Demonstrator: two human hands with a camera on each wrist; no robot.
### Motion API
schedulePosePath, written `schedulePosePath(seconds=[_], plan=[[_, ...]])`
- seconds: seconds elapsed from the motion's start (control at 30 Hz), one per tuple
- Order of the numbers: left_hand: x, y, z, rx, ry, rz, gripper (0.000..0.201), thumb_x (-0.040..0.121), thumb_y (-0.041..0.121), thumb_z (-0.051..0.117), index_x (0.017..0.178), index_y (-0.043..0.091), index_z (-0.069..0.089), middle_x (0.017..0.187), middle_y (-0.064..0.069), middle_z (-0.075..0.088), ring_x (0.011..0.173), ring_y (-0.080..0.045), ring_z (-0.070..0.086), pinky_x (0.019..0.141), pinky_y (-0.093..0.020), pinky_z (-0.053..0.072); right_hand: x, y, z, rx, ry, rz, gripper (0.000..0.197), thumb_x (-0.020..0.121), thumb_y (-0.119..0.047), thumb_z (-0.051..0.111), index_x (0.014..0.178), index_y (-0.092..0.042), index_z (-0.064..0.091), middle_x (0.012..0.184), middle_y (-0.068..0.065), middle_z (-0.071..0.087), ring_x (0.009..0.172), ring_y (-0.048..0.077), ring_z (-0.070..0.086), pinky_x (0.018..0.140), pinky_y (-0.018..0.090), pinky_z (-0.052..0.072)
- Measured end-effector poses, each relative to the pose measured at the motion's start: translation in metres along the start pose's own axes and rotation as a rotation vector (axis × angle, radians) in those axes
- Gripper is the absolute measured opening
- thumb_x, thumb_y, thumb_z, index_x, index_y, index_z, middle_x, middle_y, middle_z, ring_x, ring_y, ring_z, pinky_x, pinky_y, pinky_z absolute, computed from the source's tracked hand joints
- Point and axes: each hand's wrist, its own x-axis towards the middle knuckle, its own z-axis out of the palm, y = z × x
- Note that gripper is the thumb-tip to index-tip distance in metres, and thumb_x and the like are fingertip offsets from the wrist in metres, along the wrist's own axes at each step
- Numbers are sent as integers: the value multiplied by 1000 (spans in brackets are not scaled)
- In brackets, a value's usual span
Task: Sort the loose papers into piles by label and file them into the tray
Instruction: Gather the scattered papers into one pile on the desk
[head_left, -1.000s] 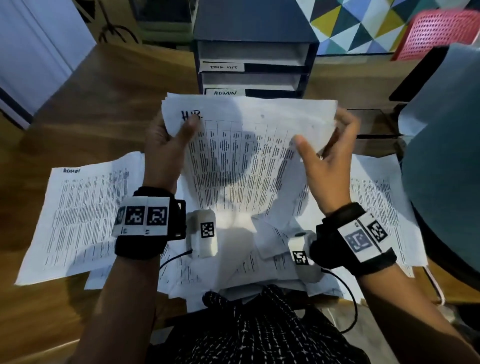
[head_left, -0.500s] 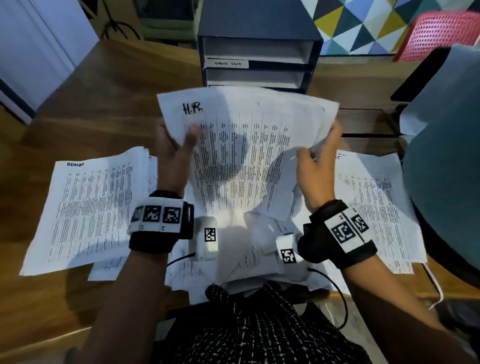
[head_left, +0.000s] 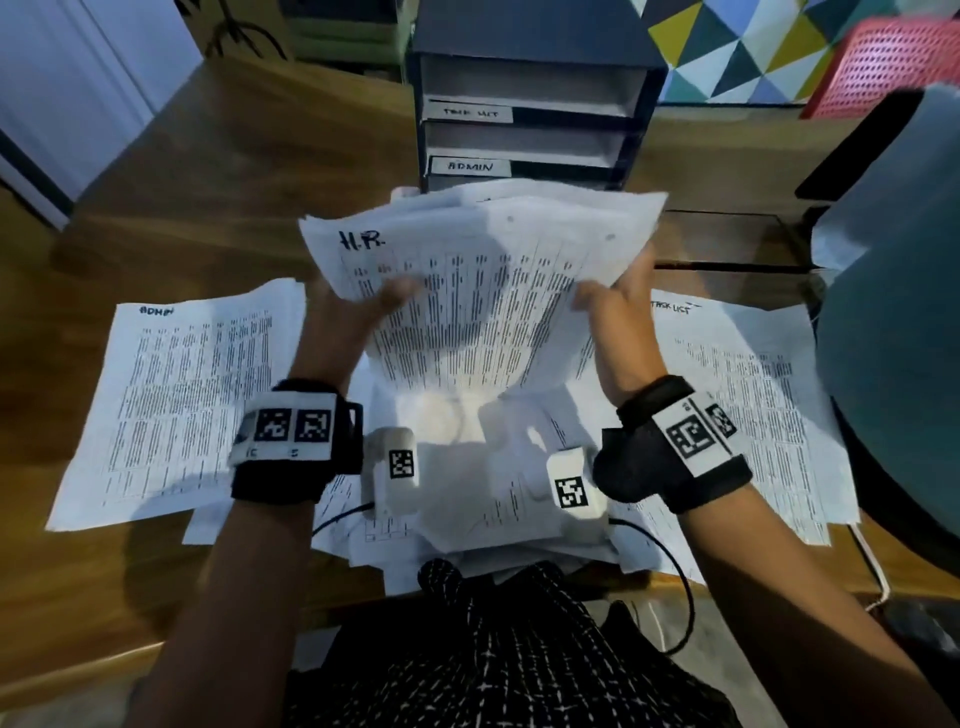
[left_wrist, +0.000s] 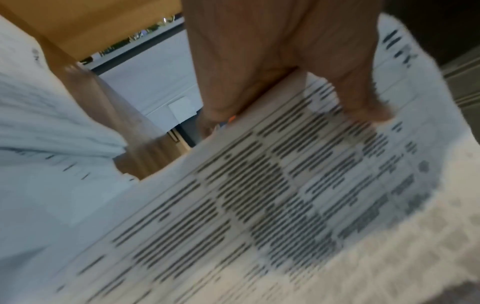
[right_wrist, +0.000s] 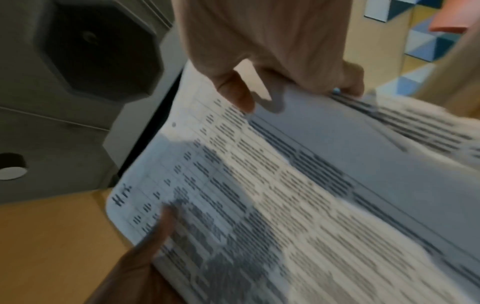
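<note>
I hold a stack of printed sheets marked "H.R." up over the desk, in front of the dark filing tray. My left hand grips its left edge, thumb on top. My right hand grips the right edge, thumb on the top sheet, fingers underneath. The stack fans slightly at its far edge. The tray has slots labelled "TASK LIST" and "ADMIN". On the desk lie an "ADMIN" pile at left and a "TASK LIST" pile at right.
More loose sheets lie under my wrists at the desk's near edge. A grey-blue lamp shade or chair back crowds the right side. A red mesh chair stands behind. Bare wooden desk stretches left of the tray.
The H.R. stack has tipped flatter and moved forward towards the tray. My right hand shifted from pinching the upper right corner to gripping the right edge lower down.
</note>
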Motion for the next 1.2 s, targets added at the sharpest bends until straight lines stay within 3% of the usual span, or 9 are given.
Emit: schedulePosePath(seconds=[0.1,0.23,0.33,0.43,0.6,0.8,0.93,1.07,1.2], plan=[[-3,-8,4,0,72,-39,52,63,28,76,108,12,57,98,7,67,95,-11,64,77,-23,52,-3,12,9,-73,-25,45,61,77,12,36,132,-13,31,124,2,50,103,-1,51,93,21,46],[16,26,-9,-9,106,96,38,77,1,66,88,37,69,85,23,70,88,3,65,78,-20,52,9,-12,23,45,112,-96,44,81,14,36,116,-12,34,107,-3,50,93,3,50,78,14,45],[28,48,-31,-86,33,129,21,72,24,76,90,34,70,90,15,72,93,-6,67,80,-29,54,14,-24,32,183,111,-162,34,76,-3,46,108,-10,35,102,1,47,92,10,48,78,19,42],[29,42,-50,-72,26,2,59,57,46,80,101,15,57,91,9,71,91,-5,66,77,-23,53,11,-10,43,86,103,-92,42,73,-5,47,113,-10,37,103,1,49,93,9,50,80,18,45],[19,-7,-46,100,61,-184,33,78,-5,64,108,6,57,97,4,65,79,9,64,67,-11,51,2,20,70,-164,80,54,61,69,-6,41,131,-6,40,123,9,54,112,20,52,96,34,45],[36,21,-60,89,259,-153,37,85,3,61,117,16,48,109,4,55,90,-4,56,68,0,45,16,14,94,-135,159,-35,30,86,4,45,111,-11,39,98,-3,54,83,2,51,68,7,41],[50,57,-100,237,364,-63,52,91,14,56,138,7,34,119,7,44,106,4,42,59,15,23,13,31,130,-298,29,11,25,88,2,49,111,-1,39,98,7,55,84,13,51,67,11,43],[69,41,-179,512,413,-150,44,86,23,64,123,1,54,121,-9,59,93,-6,54,55,6,33,-6,62,178,-447,-177,171,41,91,3,42,130,-1,32,109,11,53,103,31,51,87,32,42],[74,-7,-244,673,485,-413,46,78,22,67,118,0,56,120,-19,60,112,-33,57,93,-32,46,-30,85,216,-557,-395,385,45,95,-4,41,134,7,22,136,32,36,124,43,38,103,46,29]])
